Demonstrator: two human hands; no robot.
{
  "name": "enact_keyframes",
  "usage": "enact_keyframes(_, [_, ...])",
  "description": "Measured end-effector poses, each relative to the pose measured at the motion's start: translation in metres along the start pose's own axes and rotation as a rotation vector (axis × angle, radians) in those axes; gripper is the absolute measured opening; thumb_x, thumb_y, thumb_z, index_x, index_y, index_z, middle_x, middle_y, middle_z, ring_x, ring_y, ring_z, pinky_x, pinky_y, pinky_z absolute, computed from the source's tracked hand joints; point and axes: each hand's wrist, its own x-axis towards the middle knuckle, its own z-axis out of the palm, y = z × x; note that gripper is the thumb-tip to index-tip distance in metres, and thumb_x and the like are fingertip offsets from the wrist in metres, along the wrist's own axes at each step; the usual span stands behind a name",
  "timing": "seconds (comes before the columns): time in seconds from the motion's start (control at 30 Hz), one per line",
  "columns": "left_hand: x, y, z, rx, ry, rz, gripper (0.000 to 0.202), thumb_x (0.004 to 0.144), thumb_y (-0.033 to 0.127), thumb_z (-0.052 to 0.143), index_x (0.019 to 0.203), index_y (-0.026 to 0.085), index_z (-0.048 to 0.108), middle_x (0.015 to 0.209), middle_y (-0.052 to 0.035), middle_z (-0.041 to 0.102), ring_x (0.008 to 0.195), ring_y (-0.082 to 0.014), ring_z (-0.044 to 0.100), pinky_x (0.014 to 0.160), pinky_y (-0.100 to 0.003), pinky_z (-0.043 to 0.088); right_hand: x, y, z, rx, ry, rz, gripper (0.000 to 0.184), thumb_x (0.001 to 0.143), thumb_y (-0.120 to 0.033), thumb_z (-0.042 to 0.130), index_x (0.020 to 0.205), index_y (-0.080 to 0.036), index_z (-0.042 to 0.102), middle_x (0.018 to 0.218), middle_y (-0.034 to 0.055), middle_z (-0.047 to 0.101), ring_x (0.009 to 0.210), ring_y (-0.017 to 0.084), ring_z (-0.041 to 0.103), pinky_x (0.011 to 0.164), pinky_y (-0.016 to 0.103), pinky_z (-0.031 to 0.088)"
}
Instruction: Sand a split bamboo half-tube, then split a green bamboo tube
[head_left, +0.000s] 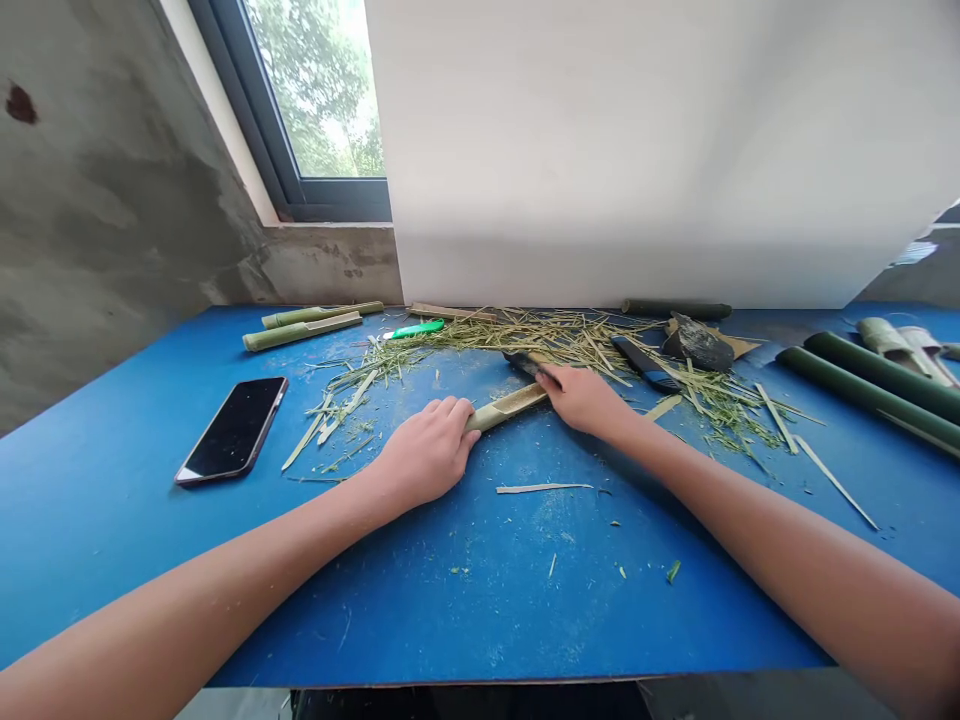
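My left hand (429, 447) is closed around the near end of a pale green bamboo piece (504, 409). The piece lies slantwise over the table, its upper side cut open into a trough toward the far end. At that far end my right hand (581, 397) grips a knife (523, 363) with a dark blade, which points up and left beside the bamboo. The fingers hide most of its handle. A thin bamboo strip (544, 488) lies on the table just in front of both hands.
Bamboo shavings (547, 335) are heaped behind the hands. A phone (234, 428) lies left, near two cut bamboo pieces (304, 331) and a green-handled cutter (416, 329). Rightward are a dark blue-black tool (645, 362), a dark lump (699, 343) and green bamboo poles (874, 388) on the blue table (420, 620).
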Motion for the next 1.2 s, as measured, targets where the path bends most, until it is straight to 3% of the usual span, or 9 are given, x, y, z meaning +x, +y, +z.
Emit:
enact_keyframes(0.13, [-0.0001,0.0006,-0.0011,0.006,-0.003,0.012,0.026,0.105,0.037,0.034,0.111,0.019,0.052,0.112,-0.0105,0.064,0.106,-0.0275,0.06,0.09,-0.041,0.049,-0.0008,-0.0053,0.0008,0.154,-0.072,-0.306,0.044,0.106,-0.039,0.036,0.138,-0.023,0.062,0.138,0.0085,0.066,0.128,0.027,0.061,0.107,0.04,0.047])
enact_keyframes(0.23, [-0.0001,0.0006,-0.0013,0.0,0.008,0.009,0.026,0.105,0.037,0.034,0.113,0.02,0.052,0.113,-0.0102,0.064,0.107,-0.0272,0.06,0.091,-0.041,0.049,0.0,-0.006,0.0003,0.057,-0.068,-0.093,0.044,0.105,-0.038,0.038,0.134,-0.018,0.065,0.123,0.0138,0.073,0.111,0.031,0.069,0.097,0.044,0.053])
enact_keyframes(0.3, [0.0001,0.0005,-0.0014,0.003,0.003,0.007,0.025,0.105,0.036,0.035,0.114,0.02,0.052,0.113,-0.01,0.064,0.106,-0.0267,0.06,0.091,-0.041,0.049,-0.0008,-0.0068,0.0015,0.029,-0.002,-0.04,0.043,0.104,-0.032,0.039,0.134,-0.017,0.065,0.129,0.0153,0.07,0.119,0.032,0.066,0.104,0.047,0.049])
enact_keyframes(0.43, [0.0005,0.0003,-0.0019,0.007,-0.001,0.021,0.024,0.105,0.035,0.036,0.113,0.019,0.052,0.114,-0.0106,0.064,0.107,-0.0273,0.06,0.093,-0.042,0.049,-0.0025,-0.0081,0.0052,0.191,-0.071,-0.366,0.044,0.105,-0.035,0.039,0.143,-0.023,0.059,0.142,0.0077,0.064,0.134,0.025,0.056,0.115,0.042,0.042])
enact_keyframes(0.6, [0.0001,0.0001,-0.0022,0.017,-0.002,0.009,0.026,0.105,0.036,0.036,0.115,0.018,0.052,0.113,-0.0111,0.064,0.106,-0.028,0.06,0.091,-0.043,0.05,-0.0003,-0.0036,0.0047,0.095,-0.004,-0.119,0.044,0.103,-0.033,0.041,0.139,-0.019,0.062,0.131,0.014,0.07,0.122,0.032,0.064,0.107,0.05,0.048])
enact_keyframes(0.73, [0.0,-0.0008,-0.0016,0.032,0.01,0.023,0.026,0.105,0.036,0.035,0.111,0.02,0.053,0.111,-0.0105,0.065,0.104,-0.0271,0.061,0.09,-0.042,0.049,-0.0016,-0.0075,0.0053,0.232,-0.072,-0.373,0.046,0.104,-0.033,0.04,0.147,-0.025,0.055,0.145,0.0076,0.061,0.134,0.027,0.056,0.114,0.046,0.043])
enact_keyframes(0.9, [0.0004,-0.0009,-0.0006,0.02,0.014,0.01,0.027,0.105,0.036,0.035,0.116,0.019,0.052,0.113,-0.0106,0.065,0.105,-0.0274,0.061,0.091,-0.042,0.049,0.0002,-0.0027,0.0022,0.089,-0.002,-0.053,0.043,0.103,-0.031,0.041,0.139,-0.02,0.062,0.131,0.0119,0.07,0.121,0.031,0.065,0.107,0.048,0.048])
enact_keyframes(1.03, [0.0014,-0.0015,0.0011,0.025,0.006,0.02,0.026,0.105,0.035,0.035,0.114,0.018,0.053,0.112,-0.0118,0.065,0.105,-0.0281,0.061,0.09,-0.042,0.048,-0.0017,-0.0066,0.0031,0.264,-0.074,-0.382,0.046,0.105,-0.033,0.039,0.147,-0.025,0.055,0.149,0.0048,0.057,0.139,0.024,0.051,0.118,0.043,0.039])
enact_keyframes(1.2, [0.002,-0.0023,0.0023,0.017,0.014,0.014,0.026,0.105,0.035,0.036,0.116,0.018,0.052,0.113,-0.0116,0.065,0.106,-0.0283,0.06,0.091,-0.042,0.048,-0.0001,-0.0021,0.0033,0.091,0.013,-0.055,0.044,0.103,-0.029,0.04,0.14,-0.019,0.061,0.136,0.0127,0.067,0.125,0.031,0.063,0.109,0.05,0.047])
